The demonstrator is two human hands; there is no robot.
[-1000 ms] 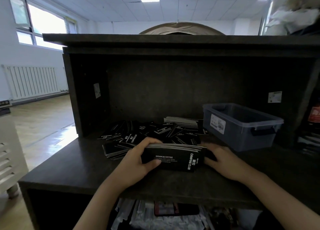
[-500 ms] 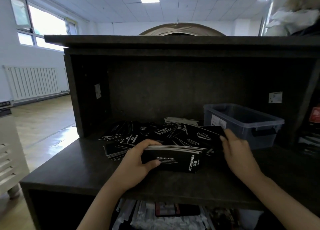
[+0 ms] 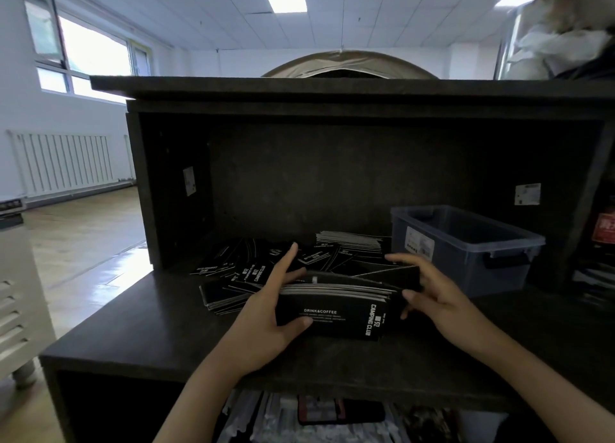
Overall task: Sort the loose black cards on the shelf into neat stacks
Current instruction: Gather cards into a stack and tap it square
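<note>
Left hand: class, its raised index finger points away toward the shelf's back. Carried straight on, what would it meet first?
Most likely the scattered loose black cards just beyond the left hand, well before the dark back panel. Depth is uncertain; the finger could pass just above them.

Small print on the card stack is unreadable.

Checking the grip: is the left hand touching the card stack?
Touching. The head view shows the left hand gripping the card stack, thumb pressed on its front face.
</note>
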